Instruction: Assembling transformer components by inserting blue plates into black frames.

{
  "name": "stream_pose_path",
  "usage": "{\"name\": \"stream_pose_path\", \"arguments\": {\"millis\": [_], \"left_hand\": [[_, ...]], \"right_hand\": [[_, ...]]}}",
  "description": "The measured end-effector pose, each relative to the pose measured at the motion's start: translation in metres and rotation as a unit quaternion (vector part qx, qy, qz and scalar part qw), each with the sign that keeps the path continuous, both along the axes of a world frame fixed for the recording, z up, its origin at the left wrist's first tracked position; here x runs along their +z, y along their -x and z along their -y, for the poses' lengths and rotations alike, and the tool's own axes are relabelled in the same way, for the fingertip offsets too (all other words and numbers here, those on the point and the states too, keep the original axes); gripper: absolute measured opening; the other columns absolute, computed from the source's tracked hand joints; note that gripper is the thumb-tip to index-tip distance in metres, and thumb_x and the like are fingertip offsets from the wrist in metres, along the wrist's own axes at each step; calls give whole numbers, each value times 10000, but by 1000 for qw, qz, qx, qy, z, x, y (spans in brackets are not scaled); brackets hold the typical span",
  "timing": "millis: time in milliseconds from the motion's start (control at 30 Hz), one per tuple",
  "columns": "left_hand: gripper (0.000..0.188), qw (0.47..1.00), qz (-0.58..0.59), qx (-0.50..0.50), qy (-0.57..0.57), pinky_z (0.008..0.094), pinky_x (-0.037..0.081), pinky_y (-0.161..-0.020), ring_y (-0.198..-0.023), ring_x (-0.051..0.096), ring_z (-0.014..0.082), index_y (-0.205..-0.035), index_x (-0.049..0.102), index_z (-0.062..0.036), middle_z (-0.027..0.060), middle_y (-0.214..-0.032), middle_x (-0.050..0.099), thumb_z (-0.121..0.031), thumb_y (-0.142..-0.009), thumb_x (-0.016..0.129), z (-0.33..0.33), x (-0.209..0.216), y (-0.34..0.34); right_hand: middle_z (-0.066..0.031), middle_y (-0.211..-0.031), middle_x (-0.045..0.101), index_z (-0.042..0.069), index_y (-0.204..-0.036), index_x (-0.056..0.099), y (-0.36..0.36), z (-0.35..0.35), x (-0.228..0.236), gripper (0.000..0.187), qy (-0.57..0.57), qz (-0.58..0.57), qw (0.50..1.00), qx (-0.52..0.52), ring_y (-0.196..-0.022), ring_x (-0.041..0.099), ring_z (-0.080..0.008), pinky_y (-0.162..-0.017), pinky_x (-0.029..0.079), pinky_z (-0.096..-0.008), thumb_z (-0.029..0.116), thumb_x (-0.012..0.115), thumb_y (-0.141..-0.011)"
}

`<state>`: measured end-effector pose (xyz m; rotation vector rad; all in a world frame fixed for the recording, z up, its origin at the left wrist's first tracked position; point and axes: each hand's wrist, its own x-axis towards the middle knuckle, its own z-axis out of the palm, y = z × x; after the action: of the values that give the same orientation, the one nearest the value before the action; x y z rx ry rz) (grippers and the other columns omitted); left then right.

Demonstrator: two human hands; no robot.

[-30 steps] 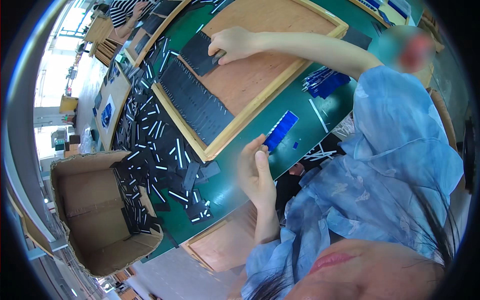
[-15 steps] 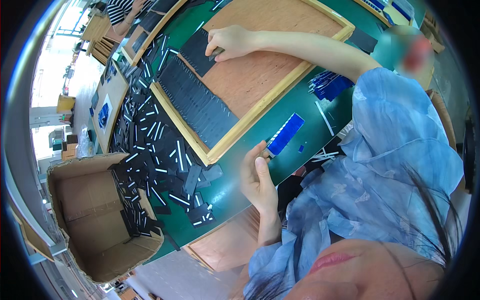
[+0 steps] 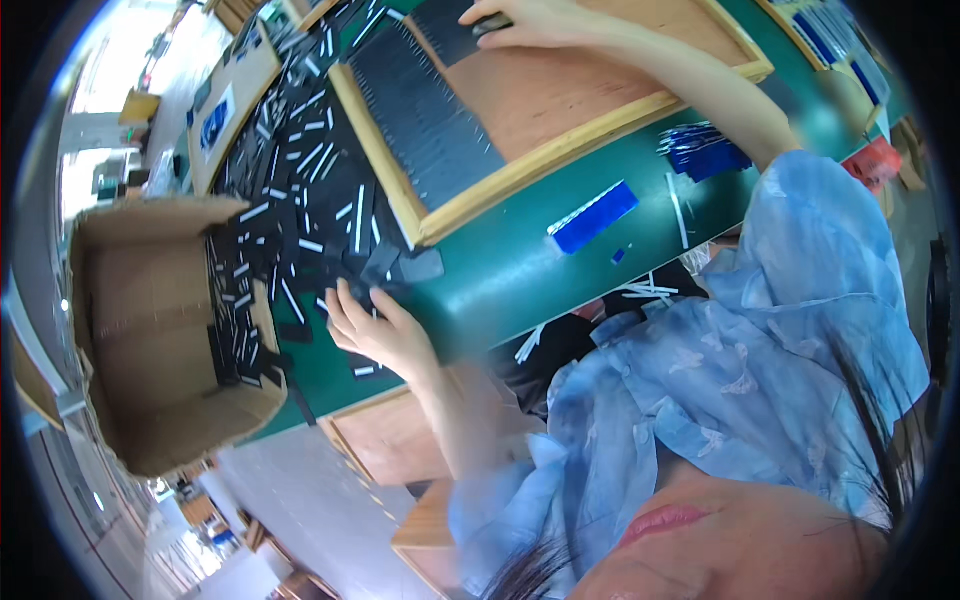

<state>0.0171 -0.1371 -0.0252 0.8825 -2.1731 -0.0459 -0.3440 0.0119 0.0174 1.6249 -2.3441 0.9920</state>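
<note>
My left hand is over the near edge of the scattered black pieces, many with white strips. Its fingers are spread and appear to grip nothing. My right hand pinches a small dark object against a black sheet on the wooden board; its kind is hard to make out. Beside that sheet, overlapping black strips cover the left part of the wood-framed board. On the green table, a blue strip with a whitish edge lies apart from both hands.
An open cardboard box stands at the table's left end, black pieces spilling against it. A stack of blue strips lies near my right forearm. White slivers are at the near edge. A wooden panel sits below the table edge.
My left hand has moved left from beside the blue strip to the black pieces, its fingers spreading. My right hand stays on the black sheet. The whole view has shifted.
</note>
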Motion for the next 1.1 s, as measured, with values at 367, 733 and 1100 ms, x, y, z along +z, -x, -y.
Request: {"name": "stream_pose_path", "arguments": {"millis": [367, 733, 1100], "left_hand": [[152, 841, -222, -187, -457, 216, 472, -715, -766, 596, 107, -996, 566, 41, 82, -875, 639, 3, -854, 607, -36, 48, -22], [311, 744, -255, -281, -550, 183, 448, -556, -668, 585, 89, -1137, 554, 56, 138, -906, 662, -185, -952, 488, -136, 71, 2], [288, 716, -215, -255, -614, 186, 459, -547, -611, 584, 86, -1129, 584, 41, 78, -766, 651, -165, -951, 488, -140, 51, 15]], "right_hand": [[-9, -975, 593, 136, -887, 658, -145, -54, 37, 228, 227, -273, 896, 268, -656, 554, -157, -532, 464, -275, 142, 648, -660], [6, -830, 606, 142, -913, 644, -163, -85, 34, 252, 56, 69, 962, 257, -749, 584, -243, -601, 462, -385, 294, 701, -720], [-35, -771, 480, 98, -841, 523, -177, -92, 21, 225, 164, -295, 914, 225, -711, 487, -184, -616, 375, -312, 230, 626, -690]]}}
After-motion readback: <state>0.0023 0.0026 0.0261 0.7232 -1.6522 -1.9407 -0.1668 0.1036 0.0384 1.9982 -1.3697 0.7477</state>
